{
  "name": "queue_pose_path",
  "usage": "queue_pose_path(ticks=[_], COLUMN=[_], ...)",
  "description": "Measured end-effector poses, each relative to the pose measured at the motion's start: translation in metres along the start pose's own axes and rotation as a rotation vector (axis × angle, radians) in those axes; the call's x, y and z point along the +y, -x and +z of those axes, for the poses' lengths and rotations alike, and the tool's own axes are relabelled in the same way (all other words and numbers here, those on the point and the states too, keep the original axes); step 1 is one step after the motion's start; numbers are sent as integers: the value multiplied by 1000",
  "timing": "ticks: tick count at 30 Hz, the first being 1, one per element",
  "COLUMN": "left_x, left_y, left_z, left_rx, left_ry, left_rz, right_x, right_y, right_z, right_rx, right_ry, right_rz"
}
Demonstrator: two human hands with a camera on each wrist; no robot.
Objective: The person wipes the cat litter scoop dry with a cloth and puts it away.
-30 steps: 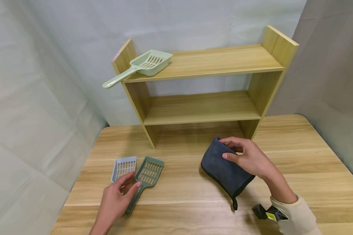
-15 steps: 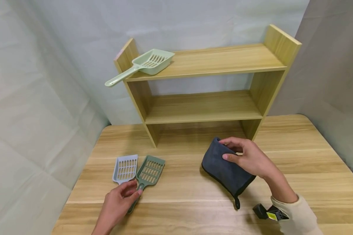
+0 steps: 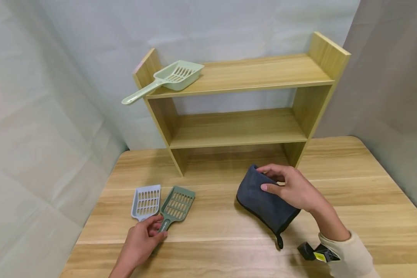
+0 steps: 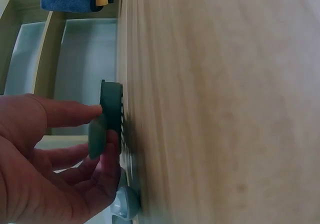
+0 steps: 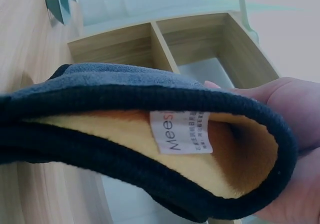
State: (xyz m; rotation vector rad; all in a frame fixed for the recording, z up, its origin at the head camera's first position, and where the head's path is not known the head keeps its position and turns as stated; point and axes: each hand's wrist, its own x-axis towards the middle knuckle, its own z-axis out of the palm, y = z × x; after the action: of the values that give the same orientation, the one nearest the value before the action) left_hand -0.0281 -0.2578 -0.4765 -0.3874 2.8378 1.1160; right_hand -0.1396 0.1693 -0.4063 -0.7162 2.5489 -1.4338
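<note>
On the table at left, my left hand [image 3: 139, 241] pinches the handle of a dark green slotted litter scoop [image 3: 178, 204] between thumb and fingers. The left wrist view shows the fingertips on both sides of the scoop's handle [image 4: 97, 136]. A pale blue litter scoop [image 3: 146, 201] lies beside it, its handle hidden by the hand. My right hand [image 3: 295, 189] grips a folded dark blue-grey cloth [image 3: 264, 204] with black edging and a hanging loop. Seen from the right wrist, the cloth's yellow inner side carries a white label [image 5: 181, 132].
Behind the hands stands a wooden shelf unit [image 3: 239, 127] with two boards. A pale green litter scoop [image 3: 180, 75] rests on its top left, the handle jutting past the side. Pale fabric walls [image 3: 55, 116] enclose the table [image 3: 215, 247].
My left hand has slid down from the dark green scoop's neck toward the lower handle and now pinches it. The right hand and the cloth stay in place.
</note>
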Motion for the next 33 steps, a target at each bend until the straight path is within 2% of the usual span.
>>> queue_pose_path(ticks=[8,15,21,24,30,33], left_x=[3,13,27,35,56,68], left_y=[4,6,3,0,-7,-12], left_z=[-1,-1,1,2,7,10], left_rx=[10,8,111,150,196,208], left_ry=[-53,-60,-87,-88,-93,-112], left_rz=[82,134,279,332,385,414], right_x=[-1,-1,-2,-2,-4,-4], right_y=[0,1,3,3,4,4], right_z=[0,-1,-3,-4,-5,-7], right_rx=[-2,-20,-32,-30,-19,-14], right_ry=[-3,20,37,34,26,-18], right_rz=[-11,-39,-61,-67,-72,-64])
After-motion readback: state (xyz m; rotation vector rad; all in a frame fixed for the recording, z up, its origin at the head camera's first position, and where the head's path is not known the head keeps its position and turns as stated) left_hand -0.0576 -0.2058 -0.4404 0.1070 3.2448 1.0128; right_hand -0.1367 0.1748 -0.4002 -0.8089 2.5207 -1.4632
